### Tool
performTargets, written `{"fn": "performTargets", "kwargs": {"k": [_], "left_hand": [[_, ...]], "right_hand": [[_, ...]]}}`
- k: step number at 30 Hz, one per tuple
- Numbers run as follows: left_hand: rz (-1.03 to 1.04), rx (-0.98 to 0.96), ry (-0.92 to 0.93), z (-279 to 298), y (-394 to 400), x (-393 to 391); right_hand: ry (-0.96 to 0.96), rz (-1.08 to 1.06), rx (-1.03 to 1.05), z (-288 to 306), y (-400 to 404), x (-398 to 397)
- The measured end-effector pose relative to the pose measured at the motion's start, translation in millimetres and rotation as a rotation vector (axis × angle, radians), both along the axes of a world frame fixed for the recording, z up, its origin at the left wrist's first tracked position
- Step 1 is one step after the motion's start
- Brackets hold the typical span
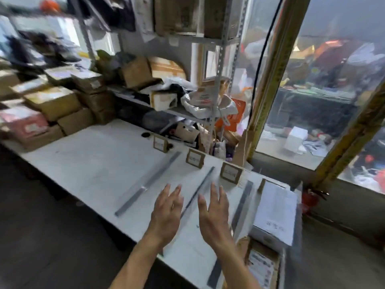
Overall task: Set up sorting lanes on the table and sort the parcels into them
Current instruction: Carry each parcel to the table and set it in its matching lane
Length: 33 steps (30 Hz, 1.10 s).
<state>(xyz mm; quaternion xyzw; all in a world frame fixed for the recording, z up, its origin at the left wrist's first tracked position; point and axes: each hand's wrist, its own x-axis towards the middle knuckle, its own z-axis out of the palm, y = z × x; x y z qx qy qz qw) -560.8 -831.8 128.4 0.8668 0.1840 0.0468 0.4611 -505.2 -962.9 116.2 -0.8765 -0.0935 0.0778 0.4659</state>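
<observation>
Three grey strips lie across the white table (93, 163) as lane dividers: a left strip (145, 186), a middle strip (200, 188) and a right strip (241, 207). Three small cardboard label stands mark the far edge: one (160, 143), a second (194, 158), a third (230, 173). My left hand (166, 213) and my right hand (214, 215) hover over the table on either side of the middle strip, fingers spread, holding nothing. A white-labelled parcel (275, 213) and a brown labelled box (262, 265) lie at the right end.
A pile of brown cardboard parcels (54, 105) and a pink box (23, 124) crowd the table's left end. A metal shelf rack (218, 80) with boxes and bags stands behind the table. A glass partition with a gold frame (275, 76) closes the right side. Dark floor lies below left.
</observation>
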Motion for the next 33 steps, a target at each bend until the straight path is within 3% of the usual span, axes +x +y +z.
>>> {"fn": "performTargets", "kwargs": {"k": [9, 16, 23, 33], "left_hand": [[0.525, 0.51, -0.029, 23, 238, -52], [0.712, 0.526, -0.048, 30, 393, -92], [0.808, 0.455, -0.051, 28, 500, -119], [0.867, 0.405, -0.031, 16, 643, -98]], "right_hand": [[-0.236, 0.332, -0.244, 19, 215, 6], [-0.31, 0.453, -0.361, 38, 390, 4], [-0.35, 0.525, -0.375, 40, 513, -3], [-0.354, 0.583, -0.411, 31, 680, 22]]}}
